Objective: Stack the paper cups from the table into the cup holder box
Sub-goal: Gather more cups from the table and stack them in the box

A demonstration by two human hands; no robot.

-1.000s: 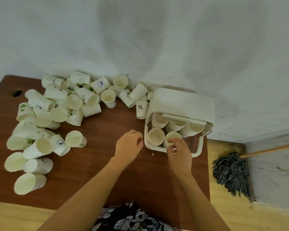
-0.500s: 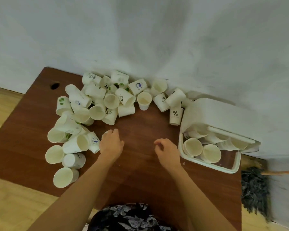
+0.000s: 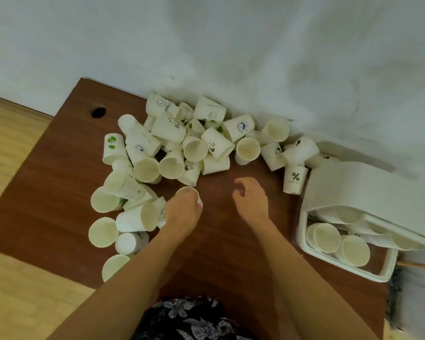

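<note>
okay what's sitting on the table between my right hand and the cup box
Nothing right between them: the head view shows bare brown table from the right hand to the box. The percent-sign cup stands farther back.

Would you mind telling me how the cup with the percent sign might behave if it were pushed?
The percent-sign cup looks like thin paper, so probably light and easily crushed. It stands rim down against the box, so a nudge would likely tip it, then it may roll in a curve.

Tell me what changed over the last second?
The right hand left the cup holder box and now hovers empty over the table. The left hand reached to the pile and grips a paper cup. The box's cups stayed put.
</note>
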